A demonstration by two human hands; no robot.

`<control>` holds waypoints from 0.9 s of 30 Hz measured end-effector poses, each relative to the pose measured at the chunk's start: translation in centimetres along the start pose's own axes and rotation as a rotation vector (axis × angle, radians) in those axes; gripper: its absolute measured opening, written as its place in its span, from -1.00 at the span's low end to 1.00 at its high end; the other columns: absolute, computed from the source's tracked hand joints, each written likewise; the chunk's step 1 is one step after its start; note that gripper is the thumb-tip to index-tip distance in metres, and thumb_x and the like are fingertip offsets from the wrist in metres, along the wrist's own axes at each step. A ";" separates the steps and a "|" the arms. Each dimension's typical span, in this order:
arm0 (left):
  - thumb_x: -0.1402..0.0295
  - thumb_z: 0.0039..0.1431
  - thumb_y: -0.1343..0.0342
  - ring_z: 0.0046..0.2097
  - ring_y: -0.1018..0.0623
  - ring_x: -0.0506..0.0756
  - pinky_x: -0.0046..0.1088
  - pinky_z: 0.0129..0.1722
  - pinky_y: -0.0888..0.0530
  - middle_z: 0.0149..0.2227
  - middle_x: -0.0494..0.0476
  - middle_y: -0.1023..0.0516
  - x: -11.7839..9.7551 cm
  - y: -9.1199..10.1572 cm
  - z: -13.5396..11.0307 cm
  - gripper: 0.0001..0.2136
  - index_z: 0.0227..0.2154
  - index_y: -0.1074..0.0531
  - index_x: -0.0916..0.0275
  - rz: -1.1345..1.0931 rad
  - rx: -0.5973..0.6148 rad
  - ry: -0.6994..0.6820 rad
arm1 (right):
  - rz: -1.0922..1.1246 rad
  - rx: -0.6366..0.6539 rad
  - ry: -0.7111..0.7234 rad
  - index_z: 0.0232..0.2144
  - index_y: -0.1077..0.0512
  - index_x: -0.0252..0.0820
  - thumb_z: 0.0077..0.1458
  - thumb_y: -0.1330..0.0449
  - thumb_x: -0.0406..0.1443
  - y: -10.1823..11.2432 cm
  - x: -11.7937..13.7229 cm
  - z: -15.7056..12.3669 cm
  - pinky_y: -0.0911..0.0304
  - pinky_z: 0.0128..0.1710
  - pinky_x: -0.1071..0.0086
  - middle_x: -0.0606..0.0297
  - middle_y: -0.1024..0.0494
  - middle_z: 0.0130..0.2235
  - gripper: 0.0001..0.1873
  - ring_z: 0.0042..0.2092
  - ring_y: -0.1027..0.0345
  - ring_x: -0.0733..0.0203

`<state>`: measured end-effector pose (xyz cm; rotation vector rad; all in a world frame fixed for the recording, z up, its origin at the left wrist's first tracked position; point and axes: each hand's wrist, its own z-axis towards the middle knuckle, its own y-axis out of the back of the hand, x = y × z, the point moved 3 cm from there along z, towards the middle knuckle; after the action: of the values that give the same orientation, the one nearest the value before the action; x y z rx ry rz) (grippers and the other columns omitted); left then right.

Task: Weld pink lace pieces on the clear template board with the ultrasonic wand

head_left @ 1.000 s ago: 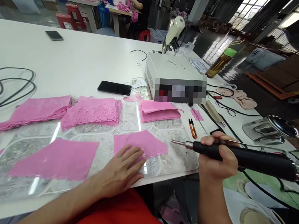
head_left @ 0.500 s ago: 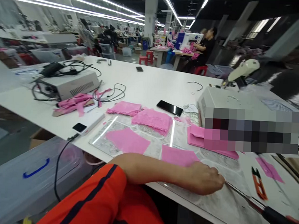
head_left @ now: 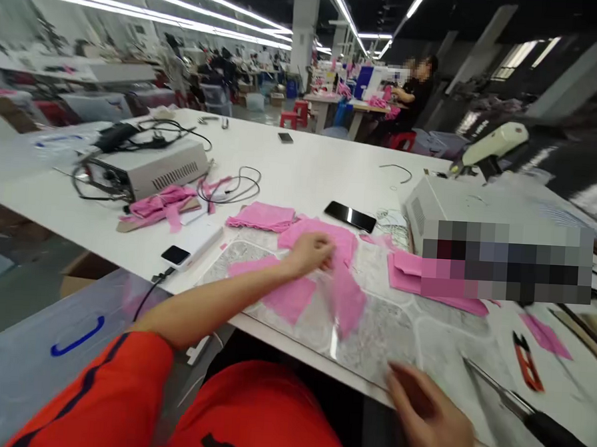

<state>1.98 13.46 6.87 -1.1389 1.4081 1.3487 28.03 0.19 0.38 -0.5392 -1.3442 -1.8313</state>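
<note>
My left hand (head_left: 313,252) is pinched on a pink fabric piece (head_left: 348,303), which hangs slanted and blurred. It is over a stack of pink fabric pieces (head_left: 290,235). Another flat pink piece (head_left: 292,298) lies under my left forearm, on the marbled board (head_left: 383,331). My right hand (head_left: 433,417) is at the board's front edge, its thumb and fingers apart and nothing between them. To its right lies a soldering-iron-like tool (head_left: 558,430) with a black handle and thin metal tip. Orange thread snips (head_left: 527,365) lie beyond that tool.
A second pink stack (head_left: 266,216) and a black phone (head_left: 349,216) lie behind the board. Grey boxes with cables stand left (head_left: 166,166) and right (head_left: 459,205). Folded pink fabric (head_left: 405,279) sits at the right box. A person (head_left: 418,96) works at a distant machine.
My left hand has moved left and away from me, pulling the pink piece up off the board. My right hand has let go of the black-handled tool and come left.
</note>
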 end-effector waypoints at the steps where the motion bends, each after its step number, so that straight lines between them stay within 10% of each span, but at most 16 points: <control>1: 0.47 0.23 -0.04 -0.58 -0.53 -0.05 -0.63 -0.56 -0.46 -0.64 -0.04 -0.43 0.8 1.2 0.0 -0.84 -0.47 -0.28 0.29 -0.058 -0.029 0.029 | -0.033 0.079 0.040 -0.25 -0.49 -0.12 0.09 -0.20 -0.13 -1.6 1.2 1.1 -0.38 -0.45 0.39 0.27 -0.54 -0.40 -0.76 -0.44 -0.41 0.23; 8: 0.43 0.16 -0.16 -0.56 -0.57 -0.02 -0.64 -0.56 -0.48 -0.64 -0.02 -0.47 3.7 6.5 -1.5 -0.81 -0.49 -0.27 0.29 -0.304 -0.133 0.142 | -0.352 0.153 0.369 -0.26 -0.46 -0.15 0.12 -0.15 -0.26 -8.4 5.3 6.4 -0.35 -0.36 0.40 0.26 -0.54 -0.32 -0.86 -0.33 -0.45 0.23; 20: 0.41 0.14 -0.17 -0.54 -0.59 0.04 -0.56 -0.56 -0.52 -0.65 0.01 -0.51 6.7 13.4 -7.1 -0.86 -0.48 -0.33 0.29 -0.183 -0.195 0.185 | -0.107 0.264 0.514 -0.30 -0.41 -0.13 0.16 -0.10 -0.38 -10.2 8.1 6.7 -0.35 -0.37 0.45 0.28 -0.50 -0.37 -0.89 -0.36 -0.42 0.31; 27: 0.36 0.14 -0.12 -0.53 -0.59 0.05 -0.52 -0.54 -0.54 -0.63 0.03 -0.53 7.7 14.1 -8.6 -0.87 -0.47 -0.34 0.27 -0.056 -0.192 0.196 | -0.211 0.319 0.549 -0.27 -0.41 -0.14 0.14 -0.11 -0.36 -11.7 8.4 7.7 -0.36 -0.33 0.44 0.26 -0.52 -0.31 -0.89 -0.31 -0.44 0.28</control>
<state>-13.37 4.45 2.86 -1.4600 1.3943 1.3844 12.84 6.01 2.12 0.2694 -1.2964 -1.7049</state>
